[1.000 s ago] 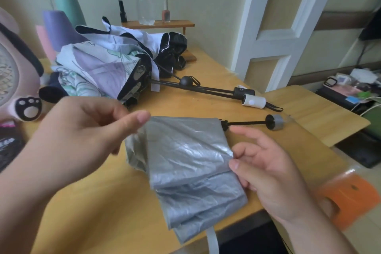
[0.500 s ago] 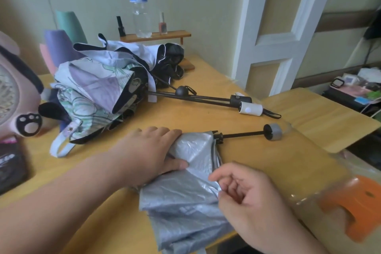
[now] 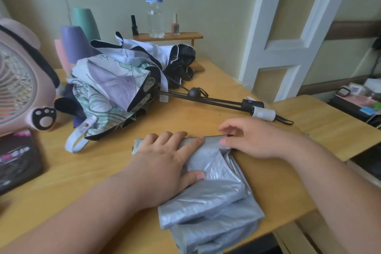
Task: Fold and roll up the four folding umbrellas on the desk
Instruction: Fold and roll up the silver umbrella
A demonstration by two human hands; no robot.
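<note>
While our left hand [image 3: 165, 163] lies flat on the silver umbrella [image 3: 216, 198], its fingers straight, slightly spread and pressing the far fold down, our right hand [image 3: 257, 140] pinches the canopy's far right corner between thumb and curled fingers. The silver umbrella lies folded at the near edge of the worktop [image 3: 82, 171], its lower folds hanging over that edge. Three more umbrellas [image 3: 115, 88] sit in a loose heap toward the far left. Their shafts point to the right edge, ending in a black handle [image 3: 252, 103] and a white handle [image 3: 263, 114].
</note>
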